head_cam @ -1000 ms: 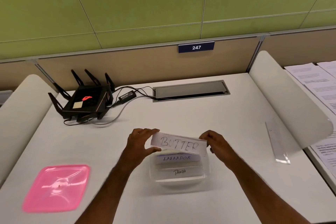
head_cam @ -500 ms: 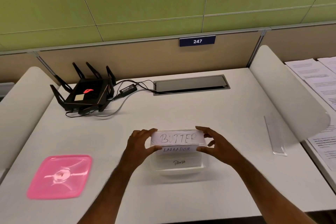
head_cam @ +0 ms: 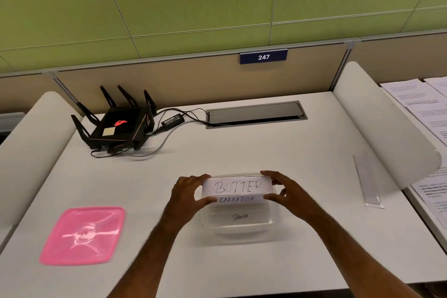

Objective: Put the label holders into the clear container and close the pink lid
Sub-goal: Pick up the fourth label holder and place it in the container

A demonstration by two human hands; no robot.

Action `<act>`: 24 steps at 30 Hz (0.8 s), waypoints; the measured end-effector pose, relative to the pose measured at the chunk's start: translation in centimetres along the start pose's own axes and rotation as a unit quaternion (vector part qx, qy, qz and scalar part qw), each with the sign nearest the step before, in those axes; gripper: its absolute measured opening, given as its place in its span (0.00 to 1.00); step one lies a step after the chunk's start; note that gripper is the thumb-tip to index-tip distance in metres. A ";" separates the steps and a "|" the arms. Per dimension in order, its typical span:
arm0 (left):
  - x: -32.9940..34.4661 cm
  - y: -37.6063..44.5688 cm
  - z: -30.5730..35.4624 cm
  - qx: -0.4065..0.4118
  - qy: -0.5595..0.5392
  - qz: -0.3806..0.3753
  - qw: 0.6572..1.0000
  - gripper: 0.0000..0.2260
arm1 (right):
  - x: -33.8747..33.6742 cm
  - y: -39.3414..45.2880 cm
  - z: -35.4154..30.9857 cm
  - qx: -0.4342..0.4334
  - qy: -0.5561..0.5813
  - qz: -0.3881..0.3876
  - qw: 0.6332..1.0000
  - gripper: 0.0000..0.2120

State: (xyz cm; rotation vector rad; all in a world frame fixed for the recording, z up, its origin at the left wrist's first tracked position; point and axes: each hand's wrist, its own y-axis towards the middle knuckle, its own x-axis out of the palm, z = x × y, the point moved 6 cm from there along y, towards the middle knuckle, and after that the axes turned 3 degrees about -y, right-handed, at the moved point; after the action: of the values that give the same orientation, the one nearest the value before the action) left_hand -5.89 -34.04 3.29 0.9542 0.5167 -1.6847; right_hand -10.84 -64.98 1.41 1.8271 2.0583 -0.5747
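Head view: white desk [head_cam: 242, 147], pink lid [head_cam: 82, 234] lying flat at near left, well apart from the clear container [head_cam: 238, 225] at centre. Left hand [head_cam: 187, 192] and right hand [head_cam: 287, 191] each pinch one short end of the BUTTER label holder [head_cam: 238, 186], fingers closed on it, over the container's far edge. Its long axis runs left-right, writing facing up toward the camera. LABRADOR holder [head_cam: 237, 199] and PANDA holder [head_cam: 239, 216] already lie inside, parallel. Risk: the holder looks about as long as the opening (hard to judge), so an end may catch the rim and stop the lid seating. Another clear holder [head_cam: 368, 181] lies at right, easily missed.
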 end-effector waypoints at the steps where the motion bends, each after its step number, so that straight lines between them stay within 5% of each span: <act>1: 0.0 0.1 0.0 0.002 0.003 0.000 1.000 0.30 | -0.1 0.0 0.0 0.001 -0.001 0.001 1.000 0.28; 21: 2.8 -0.8 0.8 0.022 0.048 -0.048 0.997 0.29 | 0.8 -0.4 1.9 0.018 -0.214 -0.076 0.974 0.29; 24: 3.5 -0.9 1.2 0.043 0.082 -0.076 0.993 0.30 | 1.1 -0.2 1.0 -0.038 -0.249 -0.077 0.965 0.30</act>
State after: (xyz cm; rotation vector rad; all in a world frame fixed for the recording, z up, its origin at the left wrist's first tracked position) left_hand -7.43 -36.72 1.02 1.1476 0.6435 -1.7854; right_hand -11.25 -64.53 -0.03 1.3138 1.8479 -0.8815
